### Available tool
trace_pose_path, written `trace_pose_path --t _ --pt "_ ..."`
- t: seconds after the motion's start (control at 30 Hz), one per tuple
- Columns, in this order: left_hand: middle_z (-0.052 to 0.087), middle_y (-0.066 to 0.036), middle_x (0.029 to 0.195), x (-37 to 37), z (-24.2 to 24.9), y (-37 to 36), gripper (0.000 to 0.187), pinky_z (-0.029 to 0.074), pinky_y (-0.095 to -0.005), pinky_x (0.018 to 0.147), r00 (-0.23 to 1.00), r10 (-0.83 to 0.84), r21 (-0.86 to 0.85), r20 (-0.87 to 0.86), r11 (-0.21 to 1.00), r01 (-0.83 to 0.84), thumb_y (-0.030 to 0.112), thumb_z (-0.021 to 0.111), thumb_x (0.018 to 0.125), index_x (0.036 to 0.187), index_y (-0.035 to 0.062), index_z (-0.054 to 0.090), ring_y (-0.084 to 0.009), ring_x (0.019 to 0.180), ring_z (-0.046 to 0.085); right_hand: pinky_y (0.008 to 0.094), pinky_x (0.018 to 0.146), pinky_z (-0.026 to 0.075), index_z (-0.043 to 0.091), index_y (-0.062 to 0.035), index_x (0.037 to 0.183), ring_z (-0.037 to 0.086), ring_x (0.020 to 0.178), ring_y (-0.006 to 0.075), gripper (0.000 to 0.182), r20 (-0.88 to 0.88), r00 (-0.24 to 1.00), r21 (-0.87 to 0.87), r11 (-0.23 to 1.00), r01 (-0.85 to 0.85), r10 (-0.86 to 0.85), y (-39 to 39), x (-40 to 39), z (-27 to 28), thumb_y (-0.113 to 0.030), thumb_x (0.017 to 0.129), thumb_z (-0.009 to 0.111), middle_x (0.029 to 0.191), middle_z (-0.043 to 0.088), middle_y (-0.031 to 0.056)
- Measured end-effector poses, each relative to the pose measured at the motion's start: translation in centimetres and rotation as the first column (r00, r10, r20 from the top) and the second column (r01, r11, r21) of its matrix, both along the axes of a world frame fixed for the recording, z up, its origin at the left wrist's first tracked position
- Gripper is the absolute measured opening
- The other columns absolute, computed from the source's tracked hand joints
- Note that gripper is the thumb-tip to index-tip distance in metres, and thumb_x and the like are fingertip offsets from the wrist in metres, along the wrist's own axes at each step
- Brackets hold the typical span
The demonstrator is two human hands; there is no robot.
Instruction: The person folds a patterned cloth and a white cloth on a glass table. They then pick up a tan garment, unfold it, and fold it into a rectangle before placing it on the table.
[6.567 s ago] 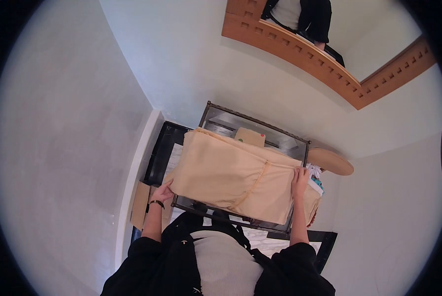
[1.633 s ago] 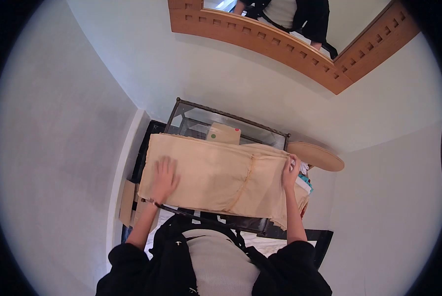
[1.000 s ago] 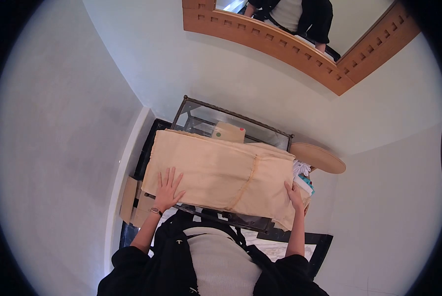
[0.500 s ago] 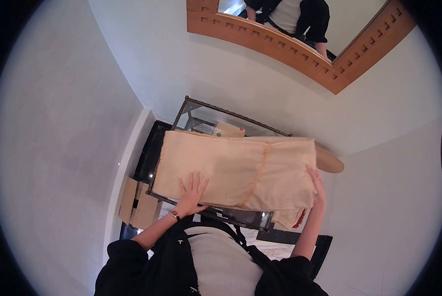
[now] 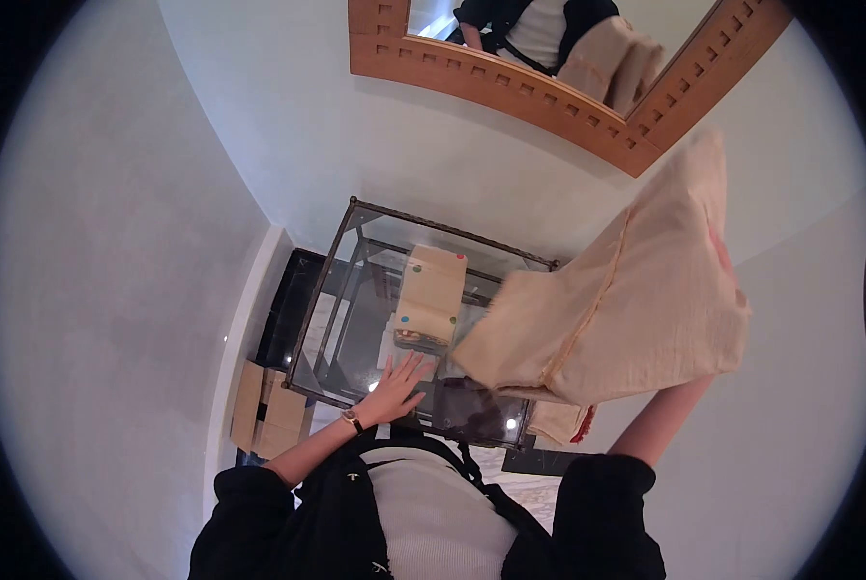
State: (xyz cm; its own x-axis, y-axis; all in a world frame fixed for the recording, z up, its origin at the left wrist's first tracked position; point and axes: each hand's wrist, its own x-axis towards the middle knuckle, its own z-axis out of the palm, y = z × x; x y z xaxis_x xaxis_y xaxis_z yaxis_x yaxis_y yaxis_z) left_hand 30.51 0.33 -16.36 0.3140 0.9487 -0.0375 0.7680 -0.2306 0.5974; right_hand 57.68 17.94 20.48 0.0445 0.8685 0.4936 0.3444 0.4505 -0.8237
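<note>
A beige folded cloth with a seam across it hangs lifted and tilted on the right. Its left end slopes down over the glass-topped table. My right hand grips the cloth near its upper right edge, mostly covered by the fabric. Over the front part of the glass, my left hand lies with fingers spread and nothing in it. Just beyond its fingertips is a cream dotted packet, seen at the middle of the table.
A wooden-framed mirror hangs on the wall behind. Cardboard boxes stand on the floor at the left. Below the table's right corner is another beige cloth with a red fringe. Dark metal bars edge the table.
The cloth has gone from lying flat across the table to being raised up and right by my right hand, baring the glass and the dotted packet. My left hand has shifted slightly right.
</note>
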Motion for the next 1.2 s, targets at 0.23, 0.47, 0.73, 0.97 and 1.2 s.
trace_pose_path --t 0.23,0.47,0.73,0.97,1.2 --pt "0.04 -0.014 0.146 -1.3 -0.9 3.2 0.057 0.025 -0.0438 0.113 0.227 0.626 -0.654 0.746 0.753 0.072 0.033 0.046 0.099 0.147 0.008 0.029 -0.0295 0.137 0.036 0.0295 0.093 0.045 0.059 -0.0067 0.126 0.058 0.104 0.0153 0.035 -0.203 0.838 -0.198 0.817 -0.542 0.507 3.3 -10.5 0.7 -0.02 0.094 0.055 0.108 0.06 0.0088" --pt "0.039 -0.013 0.146 -4.7 1.4 1.3 0.057 0.028 -0.0466 0.111 -0.42 0.592 -0.384 0.688 0.788 0.481 0.035 0.045 0.099 0.147 0.0089 0.029 -0.0295 0.134 0.039 0.0264 0.045 0.055 0.031 -0.0038 0.137 0.065 0.07 0.0126 0.046 -0.616 0.465 -0.34 0.318 -0.885 0.636 -2.6 -28.3 -10.1 -0.018 0.098 0.049 0.097 0.061 0.0076" --pt "0.037 -0.014 0.147 -5.2 -2.4 -3.2 0.058 0.026 -0.0493 0.111 -0.572 0.633 -0.313 0.521 0.766 0.562 0.037 0.043 0.098 0.147 0.0091 0.028 -0.0309 0.135 0.036 0.0276 0.044 0.056 0.026 -0.0056 0.142 0.064 0.069 0.0132 0.05 -0.755 0.397 -0.353 0.187 -0.917 0.522 -9.7 -34.5 -20.5 -0.018 0.098 0.047 0.102 0.059 0.0091" --pt "0.034 -0.014 0.148 -2.9 -3.7 -2.0 0.059 0.025 -0.0517 0.111 -0.489 0.733 -0.346 0.473 0.665 0.662 0.038 0.041 0.098 0.147 0.0092 0.028 -0.032 0.136 0.034 0.0309 0.047 0.059 0.02 -0.0073 0.146 0.063 0.074 0.014 0.054 -0.776 0.313 -0.275 0.152 -0.949 0.548 -9.4 -34.0 -18.4 -0.015 0.098 0.045 0.106 0.057 0.0096" --pt "0.032 -0.015 0.149 0.9 -4.5 1.1 0.06 0.024 -0.0541 0.111 -0.374 0.822 -0.331 0.431 0.529 0.781 0.04 0.04 0.098 0.148 0.0094 0.027 -0.0332 0.137 0.032 0.023 0.043 0.053 0.022 -0.0079 0.146 0.06 0.065 0.0062 0.054 -0.762 0.407 -0.292 0.294 -0.91 0.504 -6.8 -32.4 -17.1 -0.017 0.099 0.047 0.097 0.059 0.0052"
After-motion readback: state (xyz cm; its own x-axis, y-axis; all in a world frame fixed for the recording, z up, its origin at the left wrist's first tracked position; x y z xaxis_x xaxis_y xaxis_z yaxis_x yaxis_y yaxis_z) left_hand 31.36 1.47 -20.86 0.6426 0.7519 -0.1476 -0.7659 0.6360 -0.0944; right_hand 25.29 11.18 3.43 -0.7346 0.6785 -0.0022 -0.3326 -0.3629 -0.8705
